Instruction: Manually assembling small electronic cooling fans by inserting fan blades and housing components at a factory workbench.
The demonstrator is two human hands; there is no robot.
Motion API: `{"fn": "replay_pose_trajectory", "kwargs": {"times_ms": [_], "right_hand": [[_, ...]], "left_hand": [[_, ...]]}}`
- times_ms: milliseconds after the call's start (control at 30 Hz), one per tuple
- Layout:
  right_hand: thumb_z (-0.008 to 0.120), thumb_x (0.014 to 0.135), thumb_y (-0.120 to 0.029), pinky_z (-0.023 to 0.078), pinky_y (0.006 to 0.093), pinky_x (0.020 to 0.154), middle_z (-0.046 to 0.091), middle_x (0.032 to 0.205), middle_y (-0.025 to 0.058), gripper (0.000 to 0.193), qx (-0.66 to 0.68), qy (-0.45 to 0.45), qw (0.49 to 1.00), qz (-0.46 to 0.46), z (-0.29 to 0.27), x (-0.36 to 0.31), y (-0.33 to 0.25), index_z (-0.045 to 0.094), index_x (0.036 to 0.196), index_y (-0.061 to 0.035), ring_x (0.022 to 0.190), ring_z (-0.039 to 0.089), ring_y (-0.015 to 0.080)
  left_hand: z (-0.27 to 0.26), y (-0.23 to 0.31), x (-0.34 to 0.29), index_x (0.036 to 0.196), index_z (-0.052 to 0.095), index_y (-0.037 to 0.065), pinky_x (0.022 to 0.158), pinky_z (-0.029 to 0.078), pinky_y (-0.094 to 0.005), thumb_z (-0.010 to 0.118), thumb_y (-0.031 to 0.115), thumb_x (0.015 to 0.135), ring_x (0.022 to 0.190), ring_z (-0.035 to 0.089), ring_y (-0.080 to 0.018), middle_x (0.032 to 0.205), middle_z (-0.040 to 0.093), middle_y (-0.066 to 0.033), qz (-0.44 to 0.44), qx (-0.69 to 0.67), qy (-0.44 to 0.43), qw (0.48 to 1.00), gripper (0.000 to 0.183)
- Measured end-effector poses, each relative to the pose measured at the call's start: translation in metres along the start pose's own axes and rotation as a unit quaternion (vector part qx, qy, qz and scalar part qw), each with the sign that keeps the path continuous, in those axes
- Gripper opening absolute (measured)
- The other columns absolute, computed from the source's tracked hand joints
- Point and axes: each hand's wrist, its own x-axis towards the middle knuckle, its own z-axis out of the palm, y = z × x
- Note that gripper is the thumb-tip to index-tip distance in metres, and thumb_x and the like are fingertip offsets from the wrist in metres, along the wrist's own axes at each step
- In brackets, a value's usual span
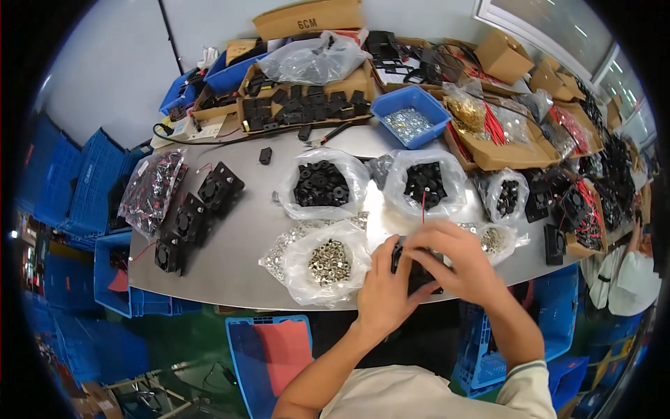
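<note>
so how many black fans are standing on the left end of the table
3 in view, in a slanting row: the farthest fan, the middle fan, and the nearest fan, close to the edge of the table. Another could be hidden behind them.

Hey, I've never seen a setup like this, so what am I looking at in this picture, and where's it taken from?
There's no robot here, just a person's two bare hands. The camera sits on their head and looks down, and its fisheye lens bends straight edges near the rim. Their left hand holds a black part, mostly hidden by the fingers; the right hand is over it. On the metal table, three black fans stand at left. An open clear bag of small shiny metal pieces sits near the left hand. Farther back, a blue bin holds more metal pieces.
</note>
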Motion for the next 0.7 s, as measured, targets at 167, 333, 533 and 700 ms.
{"fn": "replay_pose_trajectory", "kwargs": {"times_ms": [167,333,533,700], "right_hand": [[0.065,0.087,-0.011,0.051,0.0437,0.074,0.063,0.093,0.0133,0.017,-0.096,-0.045,0.989,-0.101,0.058,0.107,0.017,0.065,0.101,-0.0014,0.087,0.064,0.0336],[0.067,0.085,-0.017,0.052,0.0451,0.081,0.064,0.096,0.0134,0.023,-0.315,-0.125,0.939,-0.056,0.098,0.153,0.041,0.067,0.103,-0.0032,0.090,0.063,0.0352],[0.065,0.084,-0.006,0.052,0.0375,0.076,0.065,0.092,0.0140,0.021,-0.039,-0.033,0.998,-0.042,0.054,0.132,0.025,0.069,0.104,-0.0024,0.086,0.064,0.0301],[0.066,0.086,-0.002,0.050,0.0275,0.074,0.063,0.090,0.0032,0.015,0.169,0.014,0.978,0.125,-0.002,0.036,0.020,0.068,0.101,0.0009,0.084,0.062,0.0106]], "left_hand": [[-0.007,-0.005,-0.005,0.136,0.046,0.001,0.093,0.051,-0.0468,0.073,0.035,0.083,0.126,0.045,-0.0428,0.136,0.042,-0.0220,0.043,-0.013,-0.029,0.999,0.069],[-0.003,-0.003,-0.002,0.138,0.045,0.001,0.095,0.049,-0.0473,0.072,0.033,0.083,0.125,0.046,-0.0439,0.136,0.043,-0.0224,0.062,-0.057,-0.023,0.996,0.069],[-0.003,-0.005,0.000,0.136,0.052,0.007,0.096,0.045,-0.0479,0.078,0.032,0.078,0.117,0.051,-0.0403,0.132,0.049,-0.0197,0.044,-0.061,-0.008,0.997,0.068],[0.001,-0.008,-0.001,0.136,0.053,0.006,0.096,0.044,-0.0462,0.079,0.028,0.077,0.116,0.053,-0.0386,0.131,0.051,-0.0184,0.040,-0.043,0.007,0.998,0.068]]}}
